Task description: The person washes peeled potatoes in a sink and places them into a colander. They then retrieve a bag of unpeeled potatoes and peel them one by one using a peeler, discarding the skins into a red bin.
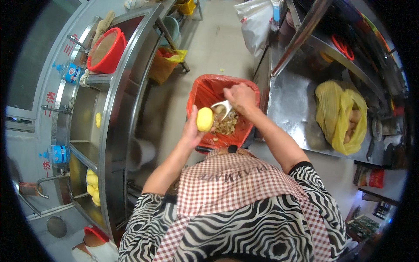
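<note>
A peeled yellow potato (205, 119) rests in my left hand (190, 131), its pale face turned up. My right hand (241, 97) grips a white Y-shaped peeler (223, 107), whose head is just right of the potato; a small gap seems to separate them. Below both hands is a bin lined with a red plastic bag (204, 85). Brownish potato peelings (226, 126) lie heaped inside it. The fingers of my right hand are slightly blurred.
Left, a steel sink (113, 98) holds several peeled potatoes (92, 184) and a red bucket (114, 52). On the right, a yellow bag (334, 114) of unpeeled potatoes (352, 121) sits on a steel counter (288, 121), beneath a slanting metal post (298, 39). A white bag (257, 28) hangs ahead.
</note>
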Demonstrator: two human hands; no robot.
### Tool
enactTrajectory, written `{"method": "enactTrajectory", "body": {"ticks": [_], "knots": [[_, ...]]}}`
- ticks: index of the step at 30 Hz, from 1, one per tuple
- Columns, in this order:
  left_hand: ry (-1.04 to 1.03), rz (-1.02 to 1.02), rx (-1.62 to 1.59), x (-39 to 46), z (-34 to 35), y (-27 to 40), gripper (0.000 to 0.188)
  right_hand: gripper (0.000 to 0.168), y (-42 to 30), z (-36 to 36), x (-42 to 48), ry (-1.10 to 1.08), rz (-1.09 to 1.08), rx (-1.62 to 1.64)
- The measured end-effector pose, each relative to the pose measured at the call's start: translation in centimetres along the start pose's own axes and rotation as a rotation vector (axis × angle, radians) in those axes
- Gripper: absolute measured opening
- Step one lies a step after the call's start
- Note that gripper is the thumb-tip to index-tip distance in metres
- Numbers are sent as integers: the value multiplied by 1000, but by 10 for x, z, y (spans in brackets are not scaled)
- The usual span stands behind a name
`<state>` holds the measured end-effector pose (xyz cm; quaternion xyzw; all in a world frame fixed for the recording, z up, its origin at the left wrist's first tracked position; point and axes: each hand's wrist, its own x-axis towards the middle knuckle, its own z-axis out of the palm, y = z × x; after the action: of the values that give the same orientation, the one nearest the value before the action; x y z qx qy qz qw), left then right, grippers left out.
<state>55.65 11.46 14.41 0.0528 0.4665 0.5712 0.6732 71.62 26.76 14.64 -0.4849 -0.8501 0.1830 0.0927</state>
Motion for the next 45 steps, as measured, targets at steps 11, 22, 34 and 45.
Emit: {"method": "enactTrajectory", "body": {"ticks": [11,22,34,45], "knots": [[-174,-36,56,1,-4,-9,48,53,-9,6,-11,31,-133,140],[-344,194,285,-11,-10,-6,49,51,7,16,-7,-35,28,55],[-342,-64,-145,-5,-8,-11,52,54,15,1,-3,-19,80,149],[-239,-72,-149,-3,-8,-12,53,48,0,3,-9,118,-18,204]]}}
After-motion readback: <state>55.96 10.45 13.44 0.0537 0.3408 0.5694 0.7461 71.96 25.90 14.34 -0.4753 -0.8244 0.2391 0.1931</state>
